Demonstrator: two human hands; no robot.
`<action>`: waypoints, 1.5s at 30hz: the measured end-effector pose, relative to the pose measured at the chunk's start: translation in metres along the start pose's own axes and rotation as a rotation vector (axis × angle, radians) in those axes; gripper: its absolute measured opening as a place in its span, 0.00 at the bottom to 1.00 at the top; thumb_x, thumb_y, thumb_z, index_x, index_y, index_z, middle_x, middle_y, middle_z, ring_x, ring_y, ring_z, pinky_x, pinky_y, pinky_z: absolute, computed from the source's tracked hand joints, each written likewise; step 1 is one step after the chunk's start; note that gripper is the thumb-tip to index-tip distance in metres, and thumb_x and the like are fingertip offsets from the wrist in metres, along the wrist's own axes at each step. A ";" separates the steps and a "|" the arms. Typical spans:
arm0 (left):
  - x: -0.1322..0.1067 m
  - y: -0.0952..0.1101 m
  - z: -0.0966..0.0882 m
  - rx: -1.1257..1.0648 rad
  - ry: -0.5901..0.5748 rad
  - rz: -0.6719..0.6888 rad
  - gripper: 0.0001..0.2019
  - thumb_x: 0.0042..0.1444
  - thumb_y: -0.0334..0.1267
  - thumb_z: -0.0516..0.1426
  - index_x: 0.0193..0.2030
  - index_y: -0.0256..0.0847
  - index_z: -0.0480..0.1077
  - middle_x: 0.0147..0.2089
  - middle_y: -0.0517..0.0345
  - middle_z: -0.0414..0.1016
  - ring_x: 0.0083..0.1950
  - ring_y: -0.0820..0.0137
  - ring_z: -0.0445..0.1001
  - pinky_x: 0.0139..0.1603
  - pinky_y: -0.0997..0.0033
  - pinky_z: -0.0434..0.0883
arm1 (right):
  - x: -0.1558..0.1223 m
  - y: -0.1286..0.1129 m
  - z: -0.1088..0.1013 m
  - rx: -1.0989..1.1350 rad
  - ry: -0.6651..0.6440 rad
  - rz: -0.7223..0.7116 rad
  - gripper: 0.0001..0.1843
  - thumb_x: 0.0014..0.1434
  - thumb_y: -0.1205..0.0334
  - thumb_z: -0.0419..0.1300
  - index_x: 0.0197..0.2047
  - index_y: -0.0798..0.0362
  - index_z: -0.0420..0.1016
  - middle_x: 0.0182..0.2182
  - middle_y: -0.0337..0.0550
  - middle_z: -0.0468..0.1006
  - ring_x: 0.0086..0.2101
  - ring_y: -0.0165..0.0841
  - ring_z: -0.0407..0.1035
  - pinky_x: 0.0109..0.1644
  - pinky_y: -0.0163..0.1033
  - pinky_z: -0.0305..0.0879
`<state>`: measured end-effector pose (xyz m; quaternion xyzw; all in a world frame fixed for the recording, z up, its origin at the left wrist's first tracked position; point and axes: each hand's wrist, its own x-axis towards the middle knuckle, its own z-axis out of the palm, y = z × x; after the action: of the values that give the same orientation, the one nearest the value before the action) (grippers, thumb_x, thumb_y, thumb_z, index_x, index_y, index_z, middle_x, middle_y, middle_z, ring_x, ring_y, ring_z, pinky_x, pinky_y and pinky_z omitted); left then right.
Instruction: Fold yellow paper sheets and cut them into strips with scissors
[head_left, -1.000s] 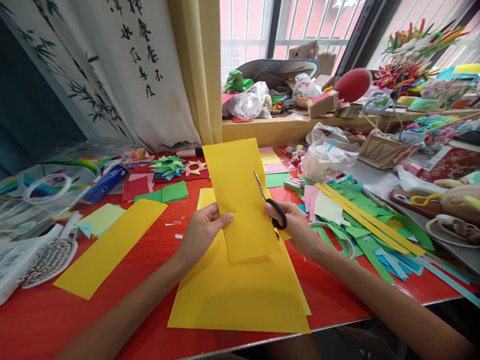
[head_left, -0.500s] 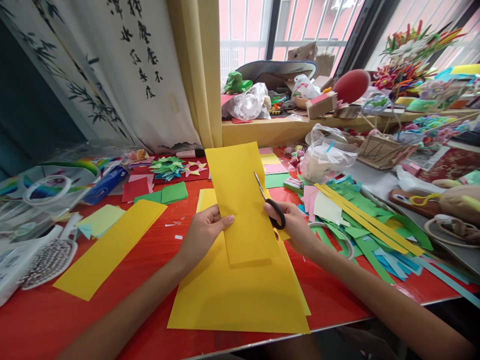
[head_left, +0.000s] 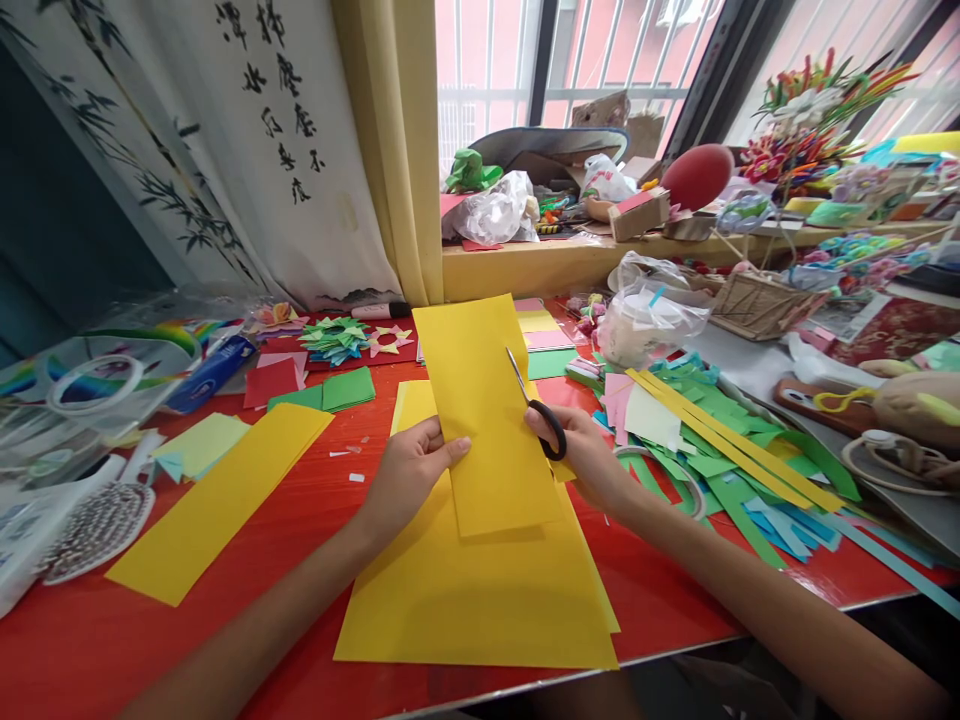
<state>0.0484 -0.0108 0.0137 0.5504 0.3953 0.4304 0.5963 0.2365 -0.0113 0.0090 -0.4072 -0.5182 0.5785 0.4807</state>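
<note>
In the head view my left hand pinches the left edge of a yellow paper strip, thumb on top, holding it tilted up above the table. My right hand grips a pair of black-handled scissors. Their blades point up and to the left along the strip's right edge; whether they are parted is hard to make out. A bit of yellow paper shows below my right fingers. Beneath both hands lie larger yellow sheets, slightly fanned. Another yellow strip rests on the table to the left.
Green and blue paper strips are heaped on the right, with narrow yellow strips on top. A tape roll lies beside them. Green paper squares, a hairbrush and a blue tube are at left on the red table.
The strip and both hands sit slightly lower in the view. The scissors keep nearly the same place along the strip's right edge. Nothing has been let go.
</note>
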 end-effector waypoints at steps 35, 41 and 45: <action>-0.004 -0.005 0.005 0.049 -0.020 -0.006 0.18 0.51 0.42 0.56 0.48 0.38 0.68 0.47 0.52 0.74 0.45 0.62 0.73 0.44 0.64 0.70 | 0.003 0.002 -0.003 0.048 0.015 0.005 0.19 0.49 0.47 0.58 0.21 0.53 0.61 0.17 0.34 0.58 0.17 0.24 0.54 0.18 0.30 0.51; -0.007 -0.007 0.008 0.101 -0.031 0.007 0.17 0.51 0.43 0.56 0.47 0.39 0.69 0.45 0.53 0.75 0.43 0.61 0.73 0.42 0.64 0.71 | 0.004 -0.001 -0.004 0.071 0.017 0.005 0.19 0.51 0.48 0.57 0.21 0.54 0.62 0.19 0.35 0.59 0.17 0.22 0.53 0.17 0.29 0.50; -0.007 -0.007 0.008 0.144 -0.029 0.021 0.16 0.51 0.43 0.55 0.46 0.39 0.69 0.44 0.54 0.75 0.42 0.62 0.74 0.41 0.65 0.71 | 0.004 -0.001 -0.006 0.057 0.021 0.006 0.18 0.50 0.48 0.58 0.21 0.54 0.62 0.19 0.34 0.59 0.17 0.22 0.53 0.17 0.28 0.50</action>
<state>0.0543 -0.0202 0.0074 0.6022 0.4108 0.3989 0.5563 0.2413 -0.0061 0.0096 -0.4012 -0.4951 0.5901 0.4957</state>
